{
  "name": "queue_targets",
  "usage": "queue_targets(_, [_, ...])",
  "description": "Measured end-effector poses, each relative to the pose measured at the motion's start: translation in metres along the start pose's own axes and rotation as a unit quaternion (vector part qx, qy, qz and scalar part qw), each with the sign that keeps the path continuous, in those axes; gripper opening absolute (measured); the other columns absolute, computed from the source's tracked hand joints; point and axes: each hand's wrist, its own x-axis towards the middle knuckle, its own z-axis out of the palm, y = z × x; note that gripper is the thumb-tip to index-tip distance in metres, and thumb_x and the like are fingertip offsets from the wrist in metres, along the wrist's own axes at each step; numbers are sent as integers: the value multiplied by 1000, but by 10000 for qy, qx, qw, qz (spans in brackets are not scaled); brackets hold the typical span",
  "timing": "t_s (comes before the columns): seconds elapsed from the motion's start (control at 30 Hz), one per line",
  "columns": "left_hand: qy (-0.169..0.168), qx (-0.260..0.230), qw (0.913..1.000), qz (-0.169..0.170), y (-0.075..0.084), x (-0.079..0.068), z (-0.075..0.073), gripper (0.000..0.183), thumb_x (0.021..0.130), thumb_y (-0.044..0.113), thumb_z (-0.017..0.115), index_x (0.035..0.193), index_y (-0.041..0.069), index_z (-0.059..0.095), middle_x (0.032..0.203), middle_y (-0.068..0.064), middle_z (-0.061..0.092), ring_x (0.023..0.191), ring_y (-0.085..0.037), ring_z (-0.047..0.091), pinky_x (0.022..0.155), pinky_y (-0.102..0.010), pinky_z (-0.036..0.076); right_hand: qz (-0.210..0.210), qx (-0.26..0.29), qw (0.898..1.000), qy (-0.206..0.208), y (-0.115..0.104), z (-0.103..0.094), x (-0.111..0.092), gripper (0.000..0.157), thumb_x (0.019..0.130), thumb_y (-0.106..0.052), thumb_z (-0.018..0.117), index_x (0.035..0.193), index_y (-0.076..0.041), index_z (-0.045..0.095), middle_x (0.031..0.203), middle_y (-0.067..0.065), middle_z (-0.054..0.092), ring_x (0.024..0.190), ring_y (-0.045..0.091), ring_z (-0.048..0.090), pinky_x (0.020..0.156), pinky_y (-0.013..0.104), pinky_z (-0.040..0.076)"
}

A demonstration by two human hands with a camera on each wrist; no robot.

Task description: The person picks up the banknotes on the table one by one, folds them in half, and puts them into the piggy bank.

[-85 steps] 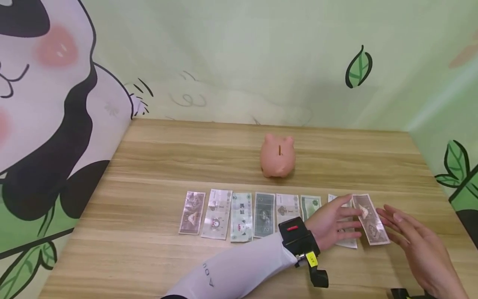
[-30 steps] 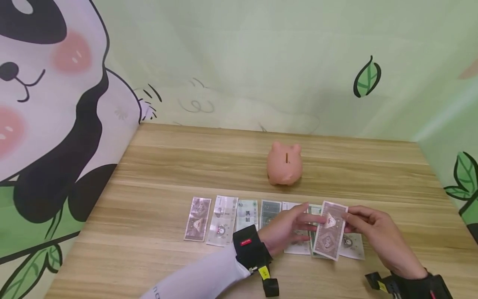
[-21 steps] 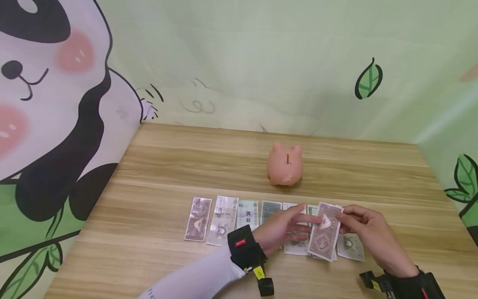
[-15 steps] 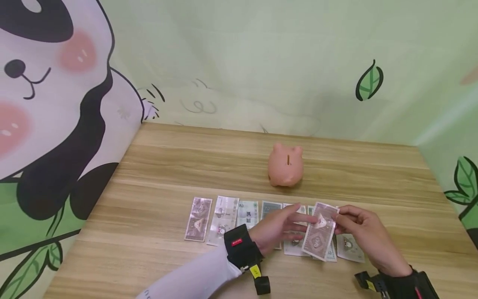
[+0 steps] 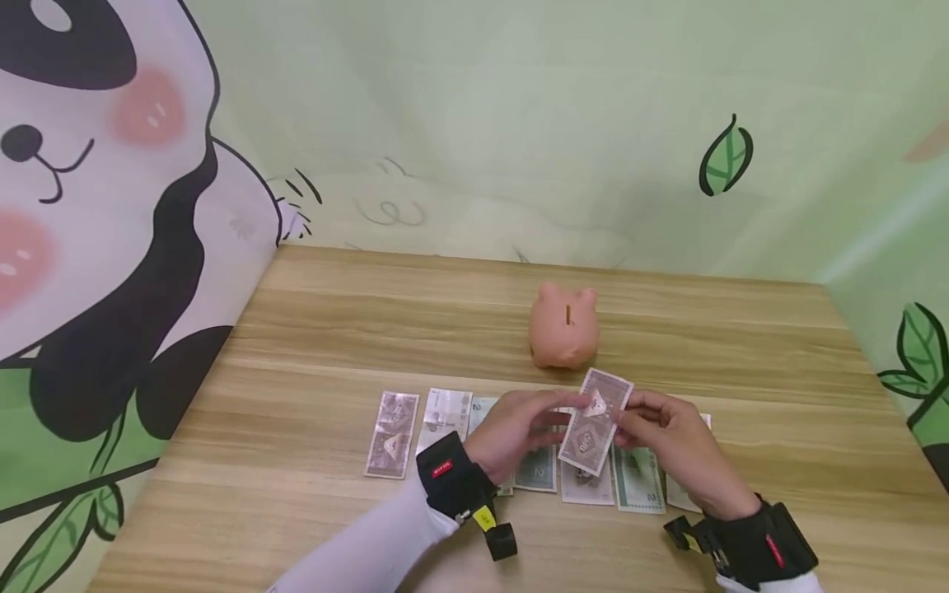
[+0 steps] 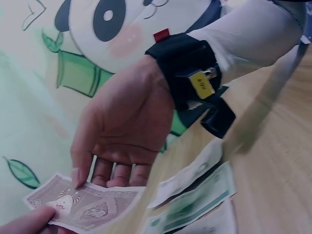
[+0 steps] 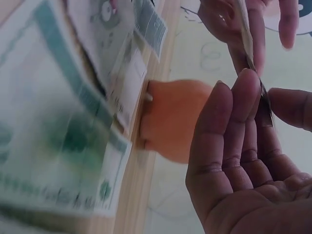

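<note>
A brownish-purple banknote [image 5: 596, 422] is raised above the row of notes, tilted, just in front of the pink piggy bank [image 5: 563, 328]. My right hand [image 5: 670, 441] pinches its right edge between thumb and fingers, as the right wrist view also shows edge-on. On the opposite edge, my left hand [image 5: 511, 432] pinches the same banknote, thumb on its printed face and fingers behind. Below the hands lie a green-bordered note [image 5: 639, 482], a grey-green note [image 5: 535, 471] and a pale note [image 5: 586, 484], partly covered.
Another brownish-purple note [image 5: 391, 435] ends the row at the left, beside a pale purple note [image 5: 447, 416]. My right hand partly hides a pale note [image 5: 680, 494] at the right end. Wood-grain table [image 5: 356, 321] surrounds the row; a printed backdrop [image 5: 474, 148] stands behind.
The brownish-purple banknote has left the row's right end, been lifted, and moved left towards the piggy bank. Both hands moved left with it; the left thumb and fingers now pinch it too.
</note>
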Motion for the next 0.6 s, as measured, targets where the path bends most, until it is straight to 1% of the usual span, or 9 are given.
queue_targets(0.1, [159,-32,9998,121,6,0,-6,42,104,24,56,135,-3,65,139,-10,67,116,-18,65,102,-35,55,-87,6,9999,-53,-4,7,7,29,102,-11,63,122,10,64,100,11,74,82,11,71,80,35,64])
queue_targets(0.23, [277,59,9990,356,12,0,-14,38,103,15,57,136,-3,64,143,-14,64,120,-17,63,105,-40,55,-168,41,9998,-82,-11,15,14,31,103,-14,63,124,8,64,105,13,73,84,11,70,82,37,64])
queue_targets(0.3, [322,84,9983,480,13,1,-17,39,102,9,58,138,-2,62,145,-17,62,120,-17,64,105,-42,55,-200,70,9998,-69,-15,18,17,31,103,-14,63,125,8,64,108,14,72,85,11,70,83,36,63])
queue_targets(0.37, [453,90,9972,593,14,1,-20,42,99,4,60,141,-1,61,145,-20,61,117,-17,65,103,-41,57,-243,119,9996,-79,-18,20,19,32,103,-14,63,126,8,63,109,15,72,86,11,69,83,35,63])
queue_targets(0.47, [686,165,9940,835,14,3,-23,51,94,1,64,145,1,55,140,-23,62,110,-16,67,98,-37,58,-265,213,9994,-110,-22,23,22,32,103,-13,63,127,9,63,110,15,72,87,11,69,84,34,63])
queue_targets(0.53, [862,307,9911,963,15,4,-25,56,92,0,66,146,2,51,133,-23,65,104,-13,68,95,-36,59,-272,270,9992,-129,-23,24,23,32,103,-12,62,127,9,63,110,15,72,87,11,69,84,35,63])
queue_targets(0.6, [943,446,9890,1047,15,5,-26,56,92,-1,66,146,1,51,124,-23,68,98,-11,69,93,-36,60,-287,299,9991,-126,-24,25,24,32,103,-11,62,128,9,62,109,14,72,87,11,69,84,35,63])
